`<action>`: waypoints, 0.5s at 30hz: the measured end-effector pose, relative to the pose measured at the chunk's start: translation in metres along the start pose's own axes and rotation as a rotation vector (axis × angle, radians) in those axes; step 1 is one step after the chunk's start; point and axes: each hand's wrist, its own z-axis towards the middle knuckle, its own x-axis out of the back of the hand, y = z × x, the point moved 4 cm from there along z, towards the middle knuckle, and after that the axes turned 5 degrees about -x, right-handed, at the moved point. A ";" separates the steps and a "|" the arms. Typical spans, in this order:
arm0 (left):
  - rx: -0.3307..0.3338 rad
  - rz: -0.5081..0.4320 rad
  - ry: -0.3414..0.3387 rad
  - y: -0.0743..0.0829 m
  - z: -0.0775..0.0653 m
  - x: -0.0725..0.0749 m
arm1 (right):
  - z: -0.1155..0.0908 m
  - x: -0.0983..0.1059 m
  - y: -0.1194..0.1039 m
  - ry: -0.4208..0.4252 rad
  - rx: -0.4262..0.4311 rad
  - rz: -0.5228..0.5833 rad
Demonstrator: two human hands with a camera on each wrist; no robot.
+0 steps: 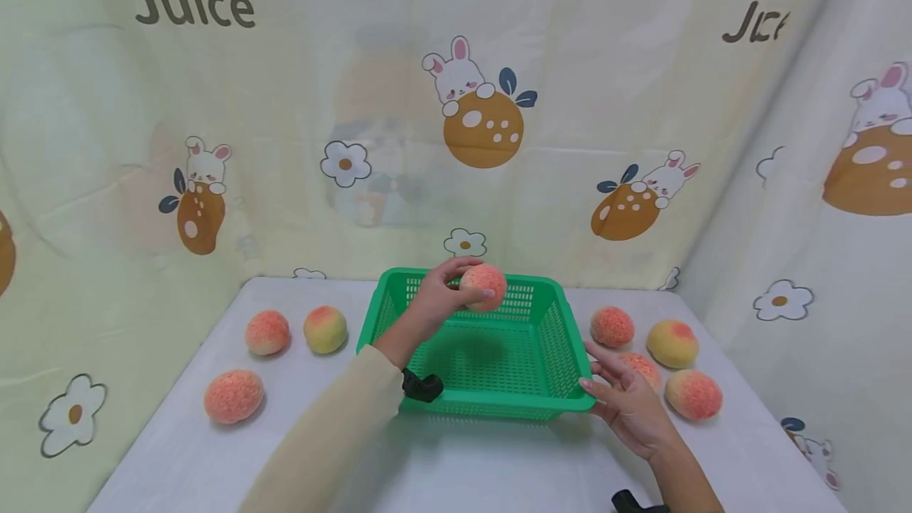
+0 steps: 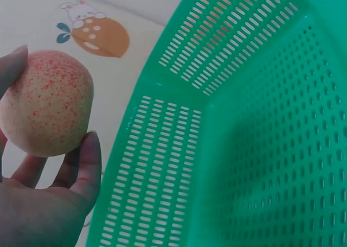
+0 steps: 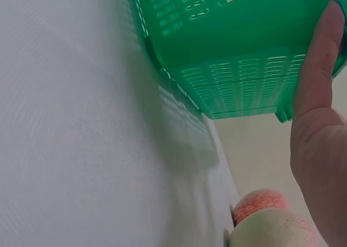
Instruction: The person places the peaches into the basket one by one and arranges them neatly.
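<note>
A pinkish peach (image 1: 484, 288) is held up over the green plastic basket (image 1: 492, 404) by my left hand (image 1: 433, 301), thumb on one side and fingers on the other. The left wrist view shows that peach (image 2: 50, 103) pale with red speckles, gripped beside the basket's slotted wall (image 2: 157, 165). At the basket's front right corner my right hand (image 1: 630, 402) holds the rim. Its thumb (image 3: 320, 57) lies on the rim in the right wrist view, while the other fingers are mostly hidden there. No fruit shows inside the basket.
Three peaches lie left of the basket: a pink one (image 1: 267, 332), a yellow one (image 1: 325, 329) and a larger one (image 1: 233, 397). Several more, among them a yellow peach (image 1: 673, 343) and a pink one (image 1: 693, 395), sit right of it by my right hand. A printed curtain (image 1: 285, 85) hangs behind.
</note>
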 end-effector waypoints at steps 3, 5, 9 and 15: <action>0.002 0.021 -0.018 -0.003 0.005 -0.003 | 0.000 -0.001 0.000 0.001 0.003 -0.002; 0.006 0.028 -0.026 -0.005 0.008 -0.005 | 0.000 -0.001 0.000 0.003 0.008 -0.002; 0.015 0.011 -0.037 -0.009 0.014 -0.010 | -0.001 -0.001 -0.001 -0.002 0.014 0.009; 0.039 0.007 -0.056 -0.014 0.021 -0.019 | 0.000 -0.001 0.001 -0.003 0.010 0.024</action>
